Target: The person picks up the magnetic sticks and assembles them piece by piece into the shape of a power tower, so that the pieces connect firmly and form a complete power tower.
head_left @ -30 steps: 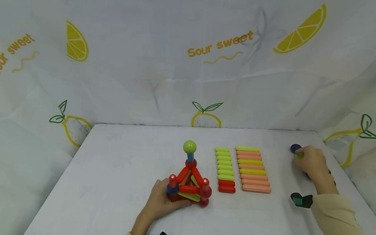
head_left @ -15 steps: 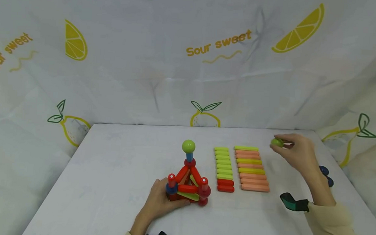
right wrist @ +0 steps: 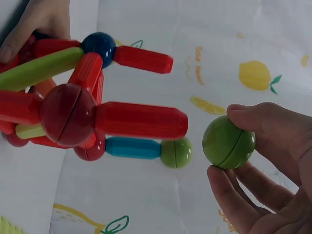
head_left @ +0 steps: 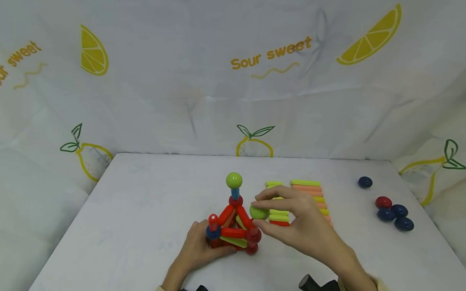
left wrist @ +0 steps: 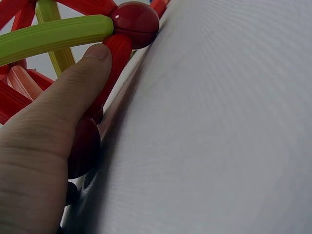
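A frame of red, green and orange rods joined by balls (head_left: 234,234) stands on the table, with upright rods at its corners. One upright is a blue rod (right wrist: 132,147) topped by a green ball (head_left: 234,180). My left hand (head_left: 199,248) grips the frame's lower left side, its thumb (left wrist: 87,73) along a red rod. My right hand (head_left: 304,218) pinches a second green ball (right wrist: 228,142) between thumb and fingers. In the right wrist view this ball is just off the free end of a red upright rod (right wrist: 141,120).
Right of the frame lie two columns of rods, light green ones (head_left: 275,183) and orange and yellow ones (head_left: 307,188), partly hidden by my right hand. Several blue balls (head_left: 404,224) and one red ball (head_left: 383,202) lie at the table's right side. A printed cloth (head_left: 172,95) hangs behind.
My right hand has picked up a green ball from the right side of the table and carried it left to the frame's right corner. The left hand has kept its grip in place.
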